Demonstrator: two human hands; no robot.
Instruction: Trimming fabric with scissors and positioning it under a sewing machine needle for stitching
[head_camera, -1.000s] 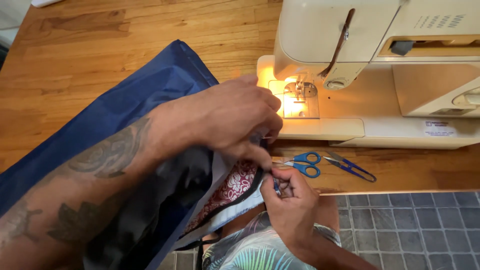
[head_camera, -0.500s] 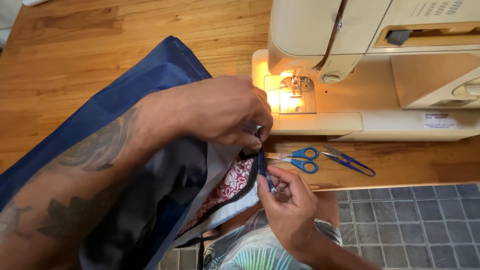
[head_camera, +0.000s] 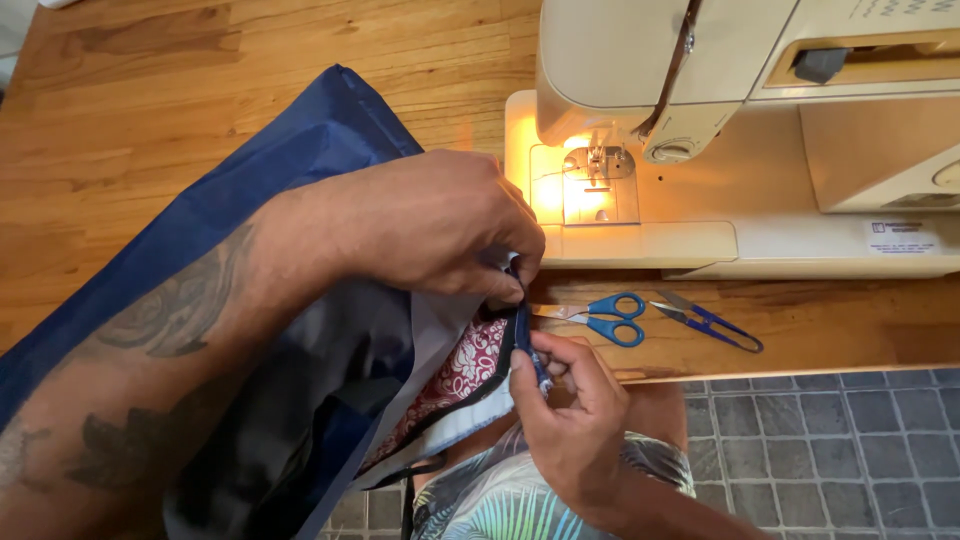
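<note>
A large navy blue fabric piece (head_camera: 290, 160) drapes from the wooden table over my lap, with a red and white patterned lining (head_camera: 465, 365) showing at its edge. My left hand (head_camera: 430, 225) lies over the fabric and pinches its edge near the table front. My right hand (head_camera: 570, 415), just below, pinches the same dark edge strip between thumb and fingers. Both hands meet at the fabric's corner, left of the blue-handled scissors (head_camera: 600, 315).
A cream sewing machine (head_camera: 740, 150) stands on the wooden table (head_camera: 150, 110), its lamp lit over the needle plate (head_camera: 595, 185). Small blue thread snips (head_camera: 705, 320) lie beside the scissors. Grey tiled floor (head_camera: 850, 450) shows below the table edge.
The view has shifted slightly. My right hand has moved up along the fabric edge, closer to my left hand's fingertips; both keep hold of the edge.
</note>
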